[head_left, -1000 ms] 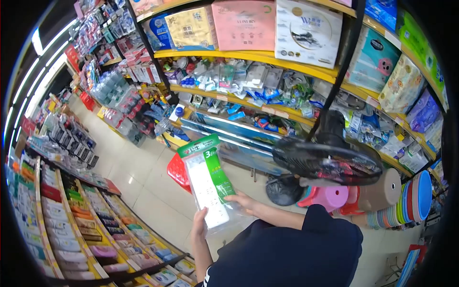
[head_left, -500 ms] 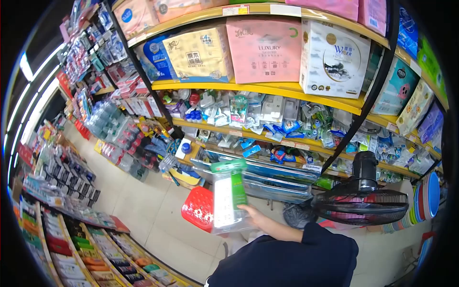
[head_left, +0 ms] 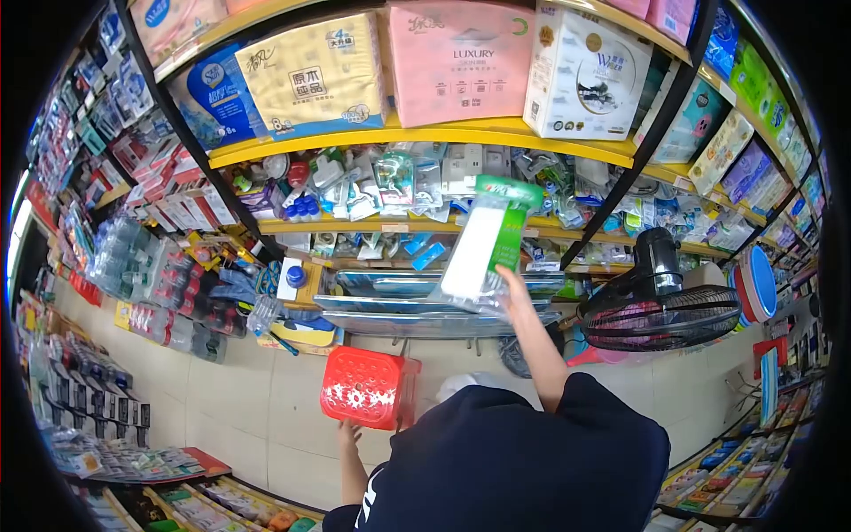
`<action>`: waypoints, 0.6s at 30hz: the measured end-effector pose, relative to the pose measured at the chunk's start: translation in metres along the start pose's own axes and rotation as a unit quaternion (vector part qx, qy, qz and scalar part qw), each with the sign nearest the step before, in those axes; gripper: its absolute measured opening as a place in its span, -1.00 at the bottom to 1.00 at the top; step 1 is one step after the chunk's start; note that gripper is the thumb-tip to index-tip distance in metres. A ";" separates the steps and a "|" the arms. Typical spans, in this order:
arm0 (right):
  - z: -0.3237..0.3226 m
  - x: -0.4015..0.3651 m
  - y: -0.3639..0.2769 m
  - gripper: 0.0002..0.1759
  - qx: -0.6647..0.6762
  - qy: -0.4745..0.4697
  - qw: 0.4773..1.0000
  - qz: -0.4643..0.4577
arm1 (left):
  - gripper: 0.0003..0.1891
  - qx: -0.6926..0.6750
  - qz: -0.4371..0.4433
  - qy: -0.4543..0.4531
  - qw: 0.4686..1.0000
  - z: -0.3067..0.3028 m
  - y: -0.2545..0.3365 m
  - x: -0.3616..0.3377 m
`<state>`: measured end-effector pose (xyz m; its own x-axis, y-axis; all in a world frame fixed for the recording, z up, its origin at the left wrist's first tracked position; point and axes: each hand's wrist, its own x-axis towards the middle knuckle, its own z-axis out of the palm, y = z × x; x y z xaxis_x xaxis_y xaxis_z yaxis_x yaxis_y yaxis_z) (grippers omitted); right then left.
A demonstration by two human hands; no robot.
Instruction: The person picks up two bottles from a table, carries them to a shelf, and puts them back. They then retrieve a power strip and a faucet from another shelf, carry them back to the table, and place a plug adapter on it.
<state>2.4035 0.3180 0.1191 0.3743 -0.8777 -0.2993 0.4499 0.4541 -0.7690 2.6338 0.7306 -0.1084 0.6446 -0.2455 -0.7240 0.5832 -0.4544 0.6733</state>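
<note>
My right hand (head_left: 512,294) grips the lower right edge of a clear plastic package (head_left: 486,239), lifted in front of the shelf. The package has a green top, a green printed side band and a long white item inside; glare hides that item's details. A red plastic stool (head_left: 362,387) with a patterned seat stands on the tiled floor to my left. Just below the stool's front edge is my left hand (head_left: 349,434), fingers apart and holding nothing.
Small packaged goods (head_left: 355,186) crowd the shelf ahead, under large tissue packs (head_left: 461,66). Flat framed panels (head_left: 425,306) lean below. A black fan (head_left: 660,315) stands at right. Bottled drinks (head_left: 151,266) are stacked at left.
My right hand has carried the package up and to the right, closer to the shelf. My left hand has come into view beside the stool. The view has turned right.
</note>
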 end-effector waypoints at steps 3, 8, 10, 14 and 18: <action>0.001 0.044 -0.021 -0.48 -0.009 0.043 0.998 -0.047 | -0.68 -0.051 0.012 -0.024 0.998 0.010 0.030 0.014; 0.006 0.160 -0.066 -0.64 0.184 -0.051 0.981 -0.037 | -0.73 -0.027 -0.048 -0.041 0.998 0.042 0.005 0.029; 0.012 0.208 -0.082 -0.69 0.167 -0.011 0.983 -0.081 | -0.73 -0.016 -0.083 -0.037 0.996 0.054 -0.015 0.030; 0.032 0.279 -0.108 -0.66 0.196 0.018 0.975 -0.103 | -0.72 -0.037 -0.096 -0.029 0.994 0.080 -0.020 0.031; 0.054 0.350 -0.123 -0.48 0.140 0.069 0.963 -0.218 | -0.72 -0.053 -0.068 -0.015 0.996 0.100 -0.004 0.035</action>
<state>2.5231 -0.0368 0.1390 -0.0023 -0.9977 -0.0681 0.7479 0.0435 -0.6624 2.6047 0.6384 -0.1517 0.5429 -0.2138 -0.8121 0.7133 -0.3931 0.5803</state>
